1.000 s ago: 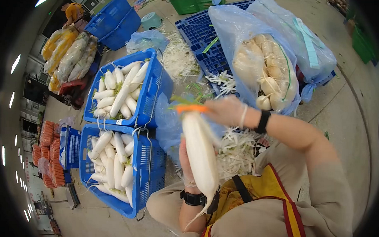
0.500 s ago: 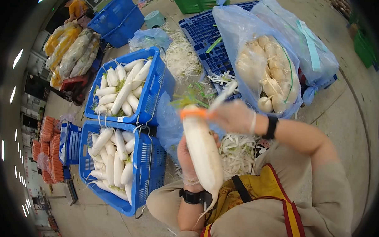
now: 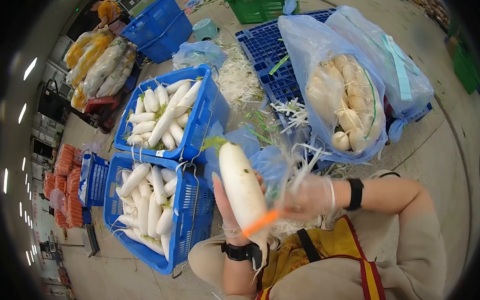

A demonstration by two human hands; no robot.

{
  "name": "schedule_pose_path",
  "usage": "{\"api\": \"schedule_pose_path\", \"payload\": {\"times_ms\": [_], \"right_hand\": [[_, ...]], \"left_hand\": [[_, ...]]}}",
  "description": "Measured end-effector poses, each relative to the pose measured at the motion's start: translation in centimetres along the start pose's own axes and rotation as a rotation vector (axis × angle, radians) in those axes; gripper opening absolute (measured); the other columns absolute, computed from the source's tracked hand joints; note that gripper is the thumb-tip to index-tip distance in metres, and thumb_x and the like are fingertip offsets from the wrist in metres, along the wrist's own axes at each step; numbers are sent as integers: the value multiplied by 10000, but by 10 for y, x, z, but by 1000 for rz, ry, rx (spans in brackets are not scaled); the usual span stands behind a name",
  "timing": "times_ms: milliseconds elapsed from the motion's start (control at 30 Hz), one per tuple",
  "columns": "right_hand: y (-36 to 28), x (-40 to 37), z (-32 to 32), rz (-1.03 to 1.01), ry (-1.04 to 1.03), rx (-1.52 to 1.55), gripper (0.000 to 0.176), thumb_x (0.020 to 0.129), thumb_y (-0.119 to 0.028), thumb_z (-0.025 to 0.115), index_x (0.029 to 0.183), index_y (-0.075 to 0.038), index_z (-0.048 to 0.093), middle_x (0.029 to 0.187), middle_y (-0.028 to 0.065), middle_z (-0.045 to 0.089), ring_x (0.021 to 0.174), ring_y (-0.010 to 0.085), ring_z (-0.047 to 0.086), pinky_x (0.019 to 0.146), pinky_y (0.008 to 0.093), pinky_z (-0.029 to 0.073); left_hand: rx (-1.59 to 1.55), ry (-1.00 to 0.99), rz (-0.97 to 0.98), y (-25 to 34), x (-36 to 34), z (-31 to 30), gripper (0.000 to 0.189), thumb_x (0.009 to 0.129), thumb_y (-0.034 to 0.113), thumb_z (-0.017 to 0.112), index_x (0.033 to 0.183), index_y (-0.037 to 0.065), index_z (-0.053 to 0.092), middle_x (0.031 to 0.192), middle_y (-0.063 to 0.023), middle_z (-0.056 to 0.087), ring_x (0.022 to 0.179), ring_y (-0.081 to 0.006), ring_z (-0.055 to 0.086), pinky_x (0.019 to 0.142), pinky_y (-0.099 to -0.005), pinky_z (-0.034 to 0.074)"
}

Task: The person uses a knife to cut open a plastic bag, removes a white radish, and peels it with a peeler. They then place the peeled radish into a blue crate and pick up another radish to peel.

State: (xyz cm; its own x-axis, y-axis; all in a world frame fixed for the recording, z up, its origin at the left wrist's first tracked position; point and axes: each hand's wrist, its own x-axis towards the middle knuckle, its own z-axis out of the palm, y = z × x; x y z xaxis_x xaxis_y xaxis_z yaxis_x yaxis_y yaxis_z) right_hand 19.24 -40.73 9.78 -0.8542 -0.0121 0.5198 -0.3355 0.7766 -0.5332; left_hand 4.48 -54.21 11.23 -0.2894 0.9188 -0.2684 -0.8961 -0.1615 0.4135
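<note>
- 1 big radish (image 3: 241,184) in L hand (image 3: 225,205), fingers curled round it
- 1 orange peeler (image 3: 261,223) at root end, R hand (image 3: 308,197) pinching it, blurred
- 2 blue crates (image 3: 196,209) nearby

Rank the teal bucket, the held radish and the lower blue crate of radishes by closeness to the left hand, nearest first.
1. White radish, gripped in the left hand.
2. Lower blue crate, just to its left.
3. Teal bucket, far ahead, beyond the upper radish crate.
</note>
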Motion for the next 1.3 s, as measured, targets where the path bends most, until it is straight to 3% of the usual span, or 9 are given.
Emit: {"api": "schedule_pose_path", "payload": {"times_ms": [67,167,367,433,600,700,833,1133,1300], "right_hand": [[6,0,10,-59,22,-50,191,858,-291,558,975,-163,638,601,49,588,489,249,584,451,343,483],[74,27,-5,385,59,-376,214,885,-338,537,840,-140,605,583,93,600,483,289,594,434,379,474],[18,10,-9,130,170,-164,171,820,-248,621,779,-90,570,583,91,567,531,275,597,463,360,472],[-6,3,-2,-162,-91,39,159,813,-249,626,786,-100,577,597,89,579,497,284,585,432,368,459],[76,28,-16,312,95,-398,173,874,-287,548,830,-131,607,615,82,603,497,263,601,442,368,483],[59,20,-14,209,294,-357,172,889,-288,526,844,-143,608,620,83,606,491,266,601,425,354,478],[12,6,-9,-79,-35,5,161,835,-293,596,820,-134,609,530,61,560,425,224,565,398,327,461],[38,24,-29,404,123,-187,153,847,-279,584,840,-128,606,672,92,621,565,257,614,490,361,493],[5,-10,6,-112,-86,107,108,753,-129,642,859,-132,619,587,74,555,493,281,566,459,371,461]], "left_hand": [[11,59,30,-6,-1,-15,651,892,598,385,1137,8,514,920,-173,612,768,-270,619,677,-369,549],[68,18,14,-29,-5,1,605,918,557,363,1141,16,517,908,-162,615,761,-261,618,657,-350,536],[37,203,71,-12,-2,12,552,935,486,367,1158,1,507,944,-163,584,747,-253,593,657,-366,534],[53,105,1,-4,-1,-7,542,936,479,374,1154,2,510,923,-160,610,747,-260,613,683,-381,549],[69,66,-26,-31,-2,-5,567,927,507,379,1168,10,507,945,-149,602,760,-257,606,671,-376,538],[135,69,-11,-29,-6,3,573,927,518,369,1170,16,502,935,-151,597,772,-249,600,658,-362,524],[130,87,49,-10,-3,-12,569,936,516,338,1174,26,502,931,-152,598,778,-259,605,647,-363,530],[142,163,28,-30,-1,2,558,945,505,316,1175,31,502,938,-162,607,771,-276,620,632,-374,545],[52,-81,73,-10,5,-27,610,919,563,363,1195,35,492,966,-179,579,783,-272,605,641,-338,549]]}}
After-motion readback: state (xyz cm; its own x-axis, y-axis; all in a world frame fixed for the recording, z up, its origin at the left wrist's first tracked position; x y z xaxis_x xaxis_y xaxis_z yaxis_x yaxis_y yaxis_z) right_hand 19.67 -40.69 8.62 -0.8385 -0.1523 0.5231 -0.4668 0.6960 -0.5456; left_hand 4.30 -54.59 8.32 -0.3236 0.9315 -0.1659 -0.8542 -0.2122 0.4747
